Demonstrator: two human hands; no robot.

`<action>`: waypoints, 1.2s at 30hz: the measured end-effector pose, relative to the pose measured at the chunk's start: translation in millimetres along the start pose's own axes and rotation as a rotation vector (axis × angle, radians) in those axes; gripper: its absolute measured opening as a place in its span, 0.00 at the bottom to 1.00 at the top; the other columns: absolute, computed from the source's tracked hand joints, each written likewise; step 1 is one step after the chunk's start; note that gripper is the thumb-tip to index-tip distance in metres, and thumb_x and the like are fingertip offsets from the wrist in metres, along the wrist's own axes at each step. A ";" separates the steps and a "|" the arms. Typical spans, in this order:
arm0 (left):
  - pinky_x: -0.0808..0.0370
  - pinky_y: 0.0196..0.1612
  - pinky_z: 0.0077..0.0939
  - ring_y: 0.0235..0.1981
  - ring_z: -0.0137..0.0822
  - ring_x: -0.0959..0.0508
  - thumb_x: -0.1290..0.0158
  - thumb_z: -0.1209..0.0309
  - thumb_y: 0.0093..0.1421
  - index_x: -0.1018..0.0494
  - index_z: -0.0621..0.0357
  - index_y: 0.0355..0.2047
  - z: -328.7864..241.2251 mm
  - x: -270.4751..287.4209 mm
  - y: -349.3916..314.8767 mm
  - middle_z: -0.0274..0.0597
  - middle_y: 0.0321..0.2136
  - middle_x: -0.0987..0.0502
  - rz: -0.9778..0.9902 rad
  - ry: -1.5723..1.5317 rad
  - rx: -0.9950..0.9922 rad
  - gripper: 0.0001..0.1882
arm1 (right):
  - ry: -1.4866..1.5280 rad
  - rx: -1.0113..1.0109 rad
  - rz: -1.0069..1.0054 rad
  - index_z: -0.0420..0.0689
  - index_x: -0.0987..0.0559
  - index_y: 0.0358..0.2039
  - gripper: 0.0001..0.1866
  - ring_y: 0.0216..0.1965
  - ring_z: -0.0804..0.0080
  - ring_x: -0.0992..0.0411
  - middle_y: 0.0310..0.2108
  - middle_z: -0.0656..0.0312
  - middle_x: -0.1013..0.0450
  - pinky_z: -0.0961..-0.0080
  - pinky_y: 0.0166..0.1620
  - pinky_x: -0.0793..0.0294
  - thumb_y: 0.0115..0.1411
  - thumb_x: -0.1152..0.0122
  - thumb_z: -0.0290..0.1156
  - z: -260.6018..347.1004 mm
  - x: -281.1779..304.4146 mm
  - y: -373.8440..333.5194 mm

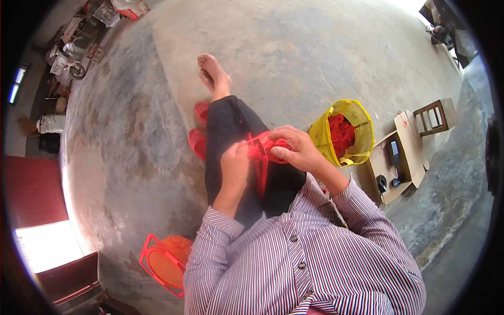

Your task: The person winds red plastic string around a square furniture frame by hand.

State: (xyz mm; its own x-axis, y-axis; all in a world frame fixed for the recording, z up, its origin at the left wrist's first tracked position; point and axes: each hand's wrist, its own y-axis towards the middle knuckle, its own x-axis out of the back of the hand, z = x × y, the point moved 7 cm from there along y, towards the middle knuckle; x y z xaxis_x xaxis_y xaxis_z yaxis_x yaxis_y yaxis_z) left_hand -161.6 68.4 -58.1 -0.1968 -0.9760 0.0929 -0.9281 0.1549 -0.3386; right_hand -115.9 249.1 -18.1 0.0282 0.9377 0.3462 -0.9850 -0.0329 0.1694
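Note:
A bundle of thin red strands [261,148] lies between my hands, above my lap. The fingers of my left hand [234,165] are closed on its left end. From the right, my right hand [299,148] wraps round the thicker end, with the thumb pressed on top. Some strands hang down between my hands onto my dark trousers [231,142]. What my left fingertips pinch is partly blurred. To the right of my knees, a yellow mesh basket [320,131] holds more of a tangled red material [341,136].
Beyond the basket stand an open cardboard box [391,197] with small black devices and a wooden stool [443,116]. Red slippers [197,144] lie left of my legs. A red plastic-framed seat [157,262] is at lower left. Motorbikes [76,68] stand far left.

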 end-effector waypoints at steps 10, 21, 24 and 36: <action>0.49 0.13 0.14 0.12 0.17 0.42 0.54 0.62 0.69 0.30 0.54 0.27 -44.5 -20.5 -26.1 0.28 0.19 0.33 0.115 -0.637 0.309 0.15 | 0.133 0.200 -0.012 0.43 0.25 0.45 0.15 0.52 0.63 0.29 0.50 0.57 0.29 0.65 0.55 0.31 0.59 0.36 0.33 31.9 9.1 10.3; 0.51 0.12 0.16 0.09 0.23 0.42 0.57 0.53 0.69 0.33 0.53 0.22 -2.5 -42.5 -17.3 0.50 0.22 0.25 0.275 -0.375 0.345 0.22 | 1.424 0.194 -0.262 0.38 0.32 0.46 0.12 0.22 0.80 0.41 0.23 0.68 0.41 0.80 0.30 0.39 0.72 0.60 0.33 39.7 248.3 -64.3; 0.50 0.11 0.17 0.08 0.25 0.41 0.61 0.49 0.70 0.35 0.52 0.20 0.3 -43.2 -14.9 0.59 0.22 0.22 0.290 -0.419 0.367 0.26 | 1.174 0.083 -0.302 0.41 0.32 0.46 0.12 0.15 0.84 0.49 0.18 0.73 0.47 0.84 0.20 0.49 0.71 0.58 0.35 36.5 260.5 -124.0; 0.37 0.19 0.20 0.16 0.28 0.33 0.48 0.66 0.64 0.31 0.59 0.23 -31.4 -17.8 -38.8 0.45 0.29 0.24 0.091 0.050 -0.240 0.14 | 0.927 -0.731 -0.637 0.48 0.29 0.45 0.13 0.21 0.81 0.31 0.25 0.69 0.31 0.78 0.27 0.24 0.69 0.52 0.44 -84.1 113.2 -192.0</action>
State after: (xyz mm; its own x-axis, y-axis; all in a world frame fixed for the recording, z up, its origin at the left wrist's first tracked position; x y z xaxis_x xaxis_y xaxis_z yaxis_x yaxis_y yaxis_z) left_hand -132.1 84.5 -17.2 -0.2926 -0.9486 0.1206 -0.9532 0.2793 -0.1159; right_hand 62.1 390.6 -89.1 0.6746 0.6168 -0.4055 -0.7159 0.4126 -0.5633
